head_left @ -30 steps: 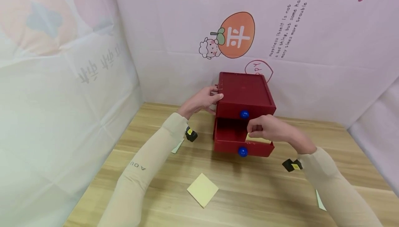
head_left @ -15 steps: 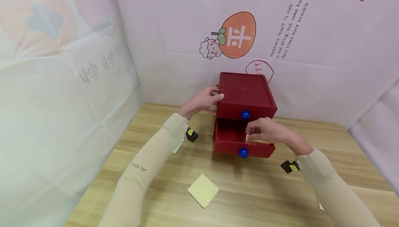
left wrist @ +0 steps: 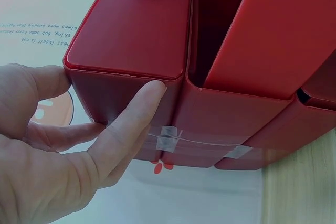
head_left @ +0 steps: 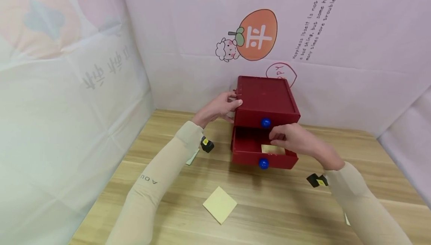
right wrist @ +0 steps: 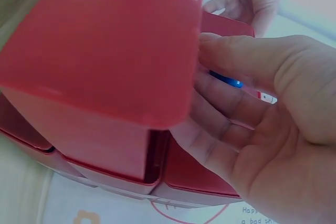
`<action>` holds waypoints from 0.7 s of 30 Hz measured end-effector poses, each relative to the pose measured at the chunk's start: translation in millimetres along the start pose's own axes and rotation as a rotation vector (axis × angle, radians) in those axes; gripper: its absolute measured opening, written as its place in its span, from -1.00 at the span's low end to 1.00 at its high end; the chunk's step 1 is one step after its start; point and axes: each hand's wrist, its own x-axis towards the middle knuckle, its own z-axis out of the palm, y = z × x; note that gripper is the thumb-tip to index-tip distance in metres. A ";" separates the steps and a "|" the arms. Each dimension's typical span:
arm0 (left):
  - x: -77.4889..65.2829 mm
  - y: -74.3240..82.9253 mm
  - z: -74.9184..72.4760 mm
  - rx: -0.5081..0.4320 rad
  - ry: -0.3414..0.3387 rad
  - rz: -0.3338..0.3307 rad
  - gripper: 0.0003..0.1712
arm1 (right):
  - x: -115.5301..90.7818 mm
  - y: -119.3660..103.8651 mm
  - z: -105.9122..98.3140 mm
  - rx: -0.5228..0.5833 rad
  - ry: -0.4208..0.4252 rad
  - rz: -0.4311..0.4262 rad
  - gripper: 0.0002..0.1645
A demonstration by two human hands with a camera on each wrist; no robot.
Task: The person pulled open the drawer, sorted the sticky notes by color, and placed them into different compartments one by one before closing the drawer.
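A dark red drawer cabinet [head_left: 266, 95] stands against the wall sheet. Beneath its top drawer, a drawer with a blue knob [head_left: 263, 163] is pulled out. Inside this drawer [head_left: 247, 158] lies a pale yellow sticky note [head_left: 273, 149], partly hidden by the front panel. My left hand [head_left: 219, 107] rests on the cabinet's upper left edge; the left wrist view has its extended fingers [left wrist: 128, 119] against the side. Over the drawer's right part is my right hand [head_left: 293, 136], holding nothing, its loosely bent fingers [right wrist: 220, 114] close to the drawer front in the right wrist view.
Another yellow sticky note [head_left: 220, 205] lies on the wooden table [head_left: 269, 215] in front. Pale green paper pieces show beside the left sleeve [head_left: 192, 158] and the right sleeve [head_left: 347, 219]. A printed sheet [head_left: 188, 31] hangs directly behind the cabinet.
My right hand went down into the drawer with the sticky note, let it go, and rose slightly to the right. The note now lies in the drawer. The left hand stays put.
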 end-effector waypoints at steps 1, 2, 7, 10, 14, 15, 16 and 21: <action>-0.2 0.6 0.0 -0.001 -0.001 -0.001 -0.25 | -0.1 -0.5 -0.9 -0.005 0.006 0.004 -0.87; -0.4 1.0 0.1 0.000 0.000 -0.004 -0.26 | -0.4 -1.2 -1.7 -0.010 0.014 0.006 -0.88; -0.4 1.8 0.3 -0.002 0.003 -0.009 -0.26 | -4.5 -11.9 -1.1 -0.001 0.081 0.001 -0.91; -0.2 1.4 0.5 0.007 -0.002 -0.003 -0.26 | -7.3 -23.8 2.9 0.011 0.131 -0.054 -0.92; 0.5 -0.1 -0.3 0.011 -0.004 -0.002 -0.26 | -6.3 -41.2 11.9 -0.004 0.144 -0.174 -0.89; 0.8 -0.6 -0.5 0.008 -0.004 -0.003 -0.26 | -5.4 -44.9 14.6 -0.008 0.135 -0.196 -0.89; 0.8 -0.9 -0.8 0.008 -0.002 -0.004 -0.27 | -4.6 -48.3 17.4 -0.011 0.124 -0.218 -0.89; 1.2 -1.5 -0.6 0.015 0.004 0.004 -0.26 | -2.4 -61.9 31.4 -0.002 0.078 -0.304 -0.92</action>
